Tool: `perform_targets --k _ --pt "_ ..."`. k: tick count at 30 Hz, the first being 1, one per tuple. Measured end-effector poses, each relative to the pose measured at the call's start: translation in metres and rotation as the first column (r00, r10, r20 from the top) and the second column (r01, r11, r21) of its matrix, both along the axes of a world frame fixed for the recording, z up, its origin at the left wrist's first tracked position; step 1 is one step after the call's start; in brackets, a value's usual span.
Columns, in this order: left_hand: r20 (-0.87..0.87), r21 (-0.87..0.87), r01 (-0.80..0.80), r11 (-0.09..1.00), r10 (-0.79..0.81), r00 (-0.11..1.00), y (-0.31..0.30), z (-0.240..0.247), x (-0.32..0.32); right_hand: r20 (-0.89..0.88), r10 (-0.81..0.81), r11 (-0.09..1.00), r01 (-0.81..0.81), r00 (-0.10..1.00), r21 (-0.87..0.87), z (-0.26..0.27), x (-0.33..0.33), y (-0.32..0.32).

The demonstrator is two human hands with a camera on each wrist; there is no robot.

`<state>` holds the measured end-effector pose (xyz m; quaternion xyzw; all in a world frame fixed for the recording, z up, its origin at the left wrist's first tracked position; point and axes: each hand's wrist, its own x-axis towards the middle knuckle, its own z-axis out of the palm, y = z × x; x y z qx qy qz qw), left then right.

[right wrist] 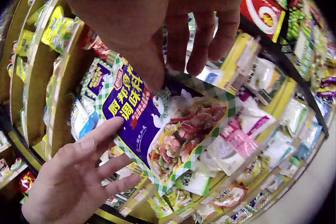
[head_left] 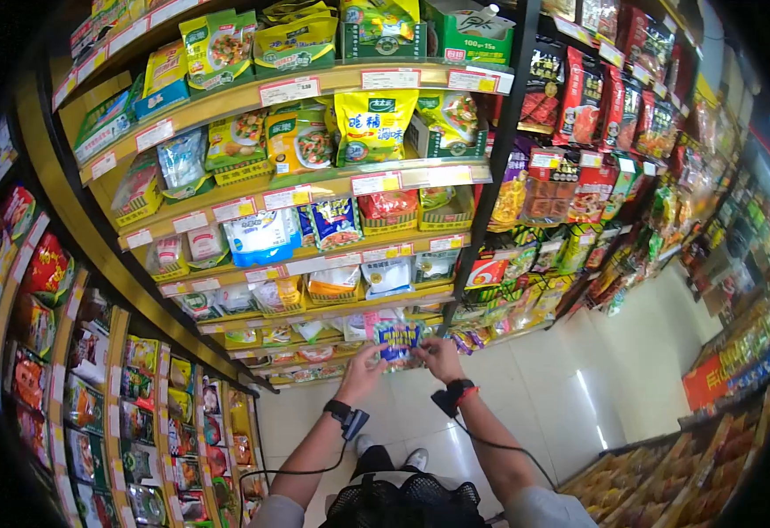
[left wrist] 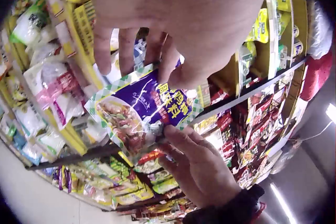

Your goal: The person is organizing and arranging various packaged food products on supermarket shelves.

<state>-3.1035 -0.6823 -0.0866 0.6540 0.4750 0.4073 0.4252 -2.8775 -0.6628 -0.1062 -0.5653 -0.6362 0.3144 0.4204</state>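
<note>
A purple seasoning packet [head_left: 400, 339] with a green-and-white checked border and a picture of cooked food is held out in front of the lower shelves. My left hand [head_left: 363, 374] pinches one side edge, its thumb lying at the printed front in the right wrist view. At the opposite edge my right hand [head_left: 442, 361] pinches the packet between thumb and fingers. The left wrist view has the packet [left wrist: 142, 103] tilted, its printed face towards the camera. Parts of the fingers behind it are hidden. Both wrists wear black straps.
A tall yellow shelf [head_left: 350, 180] of seasoning bags stands ahead, with similar purple packets [head_left: 335, 220] on a middle tier. More shelves of packets [head_left: 143, 409] run along the left. Red bags [head_left: 583, 97] hang at the right. Pale floor tiles [head_left: 526, 405] lie below.
</note>
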Motion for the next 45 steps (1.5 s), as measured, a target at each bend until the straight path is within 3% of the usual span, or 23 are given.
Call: perform_targets --k 2,4,6,8,10,13,16,28,33,38,40,41,42,43,44,45 --pt "-0.197 0.402 -0.038 0.915 0.127 0.972 0.016 0.027 -0.012 0.085 0.052 0.998 -0.056 0.995 0.042 0.063 -0.014 0.017" --pt "-0.106 0.247 -0.104 0.963 0.134 0.985 0.027 0.074 -0.020 0.086 0.105 0.969 -0.121 0.991 0.217 0.078 -0.025 0.052" --pt "-0.032 0.248 -0.142 0.958 0.155 0.987 0.047 0.110 -0.035 0.098 0.101 0.930 -0.129 0.990 0.343 0.110 -0.046 0.083" --pt "-0.008 0.382 -0.144 0.913 0.159 0.987 0.075 0.126 -0.050 0.046 0.164 0.935 -0.170 0.985 0.312 0.145 -0.061 0.103" --pt "-0.039 0.328 -0.147 0.933 0.169 0.985 0.092 0.157 -0.056 -0.092 0.234 0.936 -0.199 0.968 0.291 0.156 -0.075 0.135" --pt "0.080 0.394 -0.185 0.900 0.166 0.983 0.119 0.178 -0.067 -0.027 0.146 0.929 -0.128 0.989 0.347 0.190 -0.099 0.154" --pt "0.090 0.389 -0.210 0.897 0.189 0.978 0.137 0.182 -0.068 -0.135 0.121 0.883 -0.044 0.983 0.466 0.184 -0.110 0.176" --pt "-0.069 0.412 -0.247 0.877 0.300 0.952 0.178 0.148 -0.077 0.037 -0.007 0.958 -0.004 0.999 0.287 0.162 -0.119 0.196" --pt "-0.082 0.465 -0.268 0.844 0.342 0.936 0.152 0.143 -0.072 -0.023 -0.065 0.889 0.069 0.998 0.453 0.147 -0.115 0.186" --pt "0.214 0.302 -0.393 0.868 0.340 0.916 0.104 0.125 -0.090 -0.048 -0.077 0.795 0.091 0.996 0.599 0.141 -0.089 0.136" --pt "0.256 0.223 -0.450 0.865 0.394 0.883 0.081 0.084 -0.117 -0.180 -0.073 0.871 0.151 0.981 0.468 0.112 -0.072 0.107" --pt "0.344 0.089 -0.440 0.894 0.387 0.856 0.068 0.068 -0.123 -0.292 -0.030 0.964 0.105 0.956 0.246 0.084 -0.053 0.097" --pt "0.253 0.088 -0.427 0.900 0.395 0.883 0.059 0.041 -0.135 -0.412 -0.016 0.999 0.026 0.911 0.020 0.048 -0.030 0.089" --pt "0.291 -0.087 -0.425 0.901 0.431 0.854 0.047 0.027 -0.138 -0.494 0.004 0.990 -0.073 0.869 -0.119 0.009 -0.006 0.080" --pt "0.307 -0.158 -0.425 0.892 0.453 0.837 0.030 0.009 -0.141 -0.578 0.015 0.952 -0.188 0.816 -0.241 -0.023 0.014 0.064" --pt "0.314 -0.308 -0.427 0.850 0.515 0.798 0.021 -0.030 -0.153 -0.625 -0.157 0.879 -0.181 0.765 -0.442 -0.039 0.028 0.039"
